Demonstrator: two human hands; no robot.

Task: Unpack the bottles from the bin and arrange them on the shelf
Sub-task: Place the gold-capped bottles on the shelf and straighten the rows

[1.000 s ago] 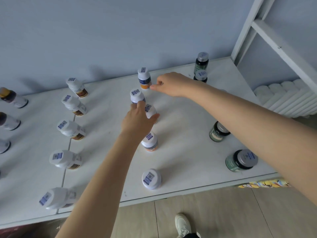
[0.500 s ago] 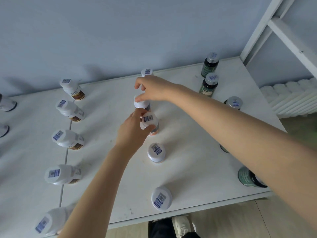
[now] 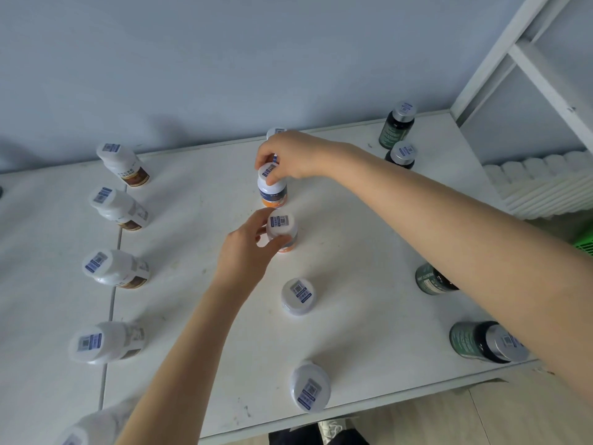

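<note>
**Both hands one bottle further forward in the middle row**

Since a second ago we have brought both hands one bottle toward the front edge. The right hand (image 3: 288,155) has left the rear bottle (image 3: 276,131) and now pinches the white cap of the second bottle (image 3: 272,191) between thumb and fingers. The left hand (image 3: 247,248) has come off that second bottle and curls its fingers and thumb round the cap of the third bottle (image 3: 284,226). Both gripped bottles stand upright on the white shelf (image 3: 353,252), each white with an orange band at the foot, the two just apart.

We take the seam (image 3: 110,303) in the shelf board as our mark. The middle row lies well to the right of the seam. Only the cap of the rear bottle shows behind our right hand, and the fourth bottle (image 3: 297,296) and front bottle (image 3: 310,387) stand untouched toward the front edge. The brown-labelled bottles (image 3: 115,268) stand in a column close along the seam. The dark green bottles (image 3: 396,126) sit farthest right of the seam, two at the rear corner and two nearer the front, partly hidden by our right forearm.
</note>
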